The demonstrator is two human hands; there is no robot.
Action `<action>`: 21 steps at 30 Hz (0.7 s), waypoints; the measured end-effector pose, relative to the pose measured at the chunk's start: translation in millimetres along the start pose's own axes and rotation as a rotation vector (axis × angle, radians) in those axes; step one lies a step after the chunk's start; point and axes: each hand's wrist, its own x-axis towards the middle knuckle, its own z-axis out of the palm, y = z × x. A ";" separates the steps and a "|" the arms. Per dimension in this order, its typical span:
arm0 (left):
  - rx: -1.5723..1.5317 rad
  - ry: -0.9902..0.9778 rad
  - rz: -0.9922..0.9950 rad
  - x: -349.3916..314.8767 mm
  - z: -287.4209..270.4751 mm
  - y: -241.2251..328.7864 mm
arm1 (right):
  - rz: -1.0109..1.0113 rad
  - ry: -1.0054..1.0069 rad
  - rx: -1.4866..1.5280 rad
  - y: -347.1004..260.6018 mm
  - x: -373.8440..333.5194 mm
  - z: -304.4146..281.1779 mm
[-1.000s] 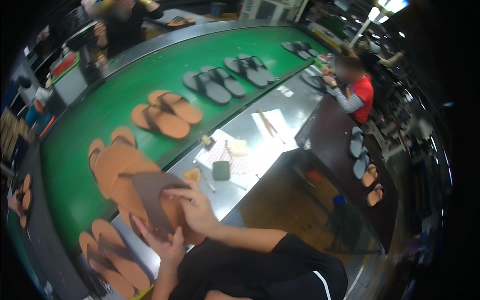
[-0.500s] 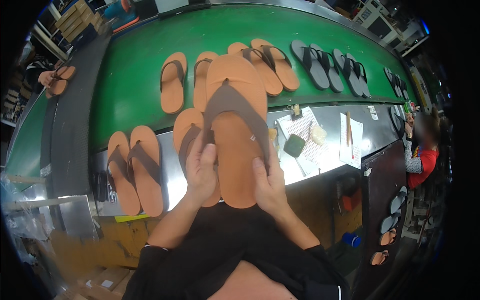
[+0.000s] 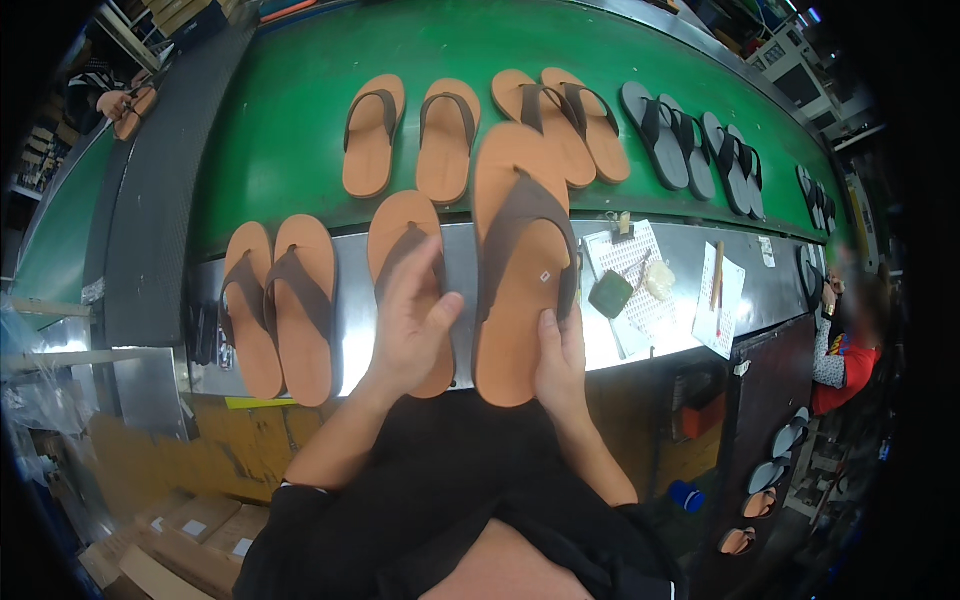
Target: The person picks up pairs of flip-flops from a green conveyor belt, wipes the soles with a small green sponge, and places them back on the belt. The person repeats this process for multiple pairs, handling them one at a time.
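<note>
A tan flip-flop (image 3: pixel 515 330) with a brown strap is held up in front of me, toe end away. My right hand (image 3: pixel 562 365) grips its right edge, thumb on the footbed. Apart from it, my left hand (image 3: pixel 408 325) has its fingers stretched out and thumb spread, with nothing in it. Just behind that hand, a second tan flip-flop (image 3: pixel 402 212) lies on the metal ledge, partly covered by the fingers. Left of it on the ledge rests a pair of matching flip-flops (image 3: pixel 308 350).
The green conveyor belt (image 3: pixel 300 110) carries more tan flip-flops (image 3: pixel 445 140) and grey ones (image 3: pixel 665 140). On the metal ledge (image 3: pixel 350 290) lie printed sheets (image 3: pixel 635 250) and a dark green block (image 3: pixel 610 294). A co-worker in red (image 3: pixel 850 365) sits at right; another person's hand (image 3: pixel 113 104) shows far left.
My left hand has let go of the flip-flop and moved off it to the left. The right hand still holds it, now slightly farther right. The whole view has shifted.
</note>
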 end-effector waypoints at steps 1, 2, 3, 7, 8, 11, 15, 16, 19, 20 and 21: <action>0.234 0.109 0.016 -4.6 -7.2 -10.8 | 0.046 0.028 -0.005 8.9 1.8 -3.0; 0.472 0.224 0.037 -9.2 -14.5 -22.4 | 0.001 0.072 -0.299 14.5 1.0 -7.2; 0.579 0.302 -0.009 -14.6 -20.9 -33.7 | -0.043 0.112 -0.565 17.4 -0.6 -10.8; 0.636 0.207 -0.273 -23.0 -34.5 -64.1 | -0.280 0.213 -0.891 9.9 0.2 -9.4; 0.544 0.265 -0.232 -24.1 -34.0 -63.9 | -0.215 0.116 -0.734 4.3 2.4 -4.9; 0.341 0.365 -0.238 -24.6 -26.4 -44.6 | -0.138 -0.124 -0.385 -8.6 11.9 19.4; 0.363 0.351 0.002 -31.1 -17.4 2.8 | 0.008 -0.293 -0.327 -25.3 16.5 41.4; 0.389 0.318 0.065 -32.2 -15.2 11.9 | 0.000 -0.289 -0.285 -31.3 17.8 39.4; 0.334 0.235 0.100 -21.4 -11.5 21.9 | -0.085 -0.161 -0.090 -47.5 16.3 34.5; 0.288 0.208 0.051 -17.9 -10.2 22.2 | -0.024 -0.172 -0.084 -52.5 14.3 32.2; 0.140 0.180 0.002 -16.5 -7.3 22.3 | 0.036 -0.182 -0.076 -57.8 12.3 28.4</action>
